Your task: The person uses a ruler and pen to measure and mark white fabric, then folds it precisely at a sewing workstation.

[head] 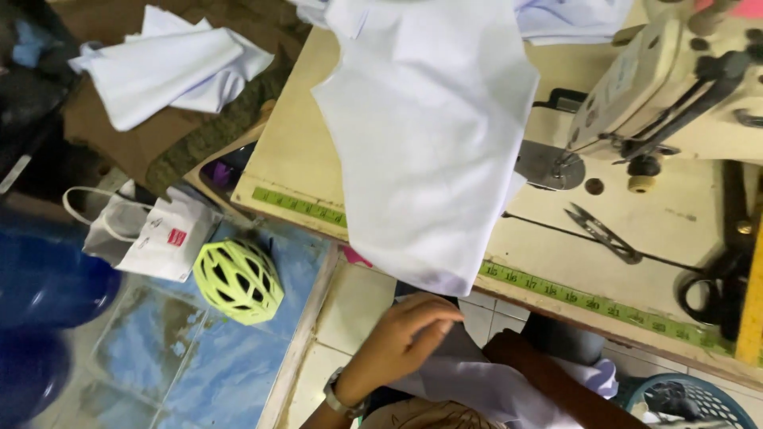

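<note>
From the head view I see my left hand [405, 338] below the bench's [294, 159] near edge, fingers loosely curled and resting on pale cloth [477, 381] in my lap, not clearly gripping it. A white fabric piece [429, 143] drapes over the bench edge, left of the sewing machine [675, 79]. My right hand is out of sight.

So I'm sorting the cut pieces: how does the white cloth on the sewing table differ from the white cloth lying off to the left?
The white cloth on the sewing table is spread fairly flat and hangs over the table's front edge, above the left hand. The white cloth at the left is smaller and bunched in folds on a brown and green surface, away from any hand. Both look like the same plain pale fabric.
</note>
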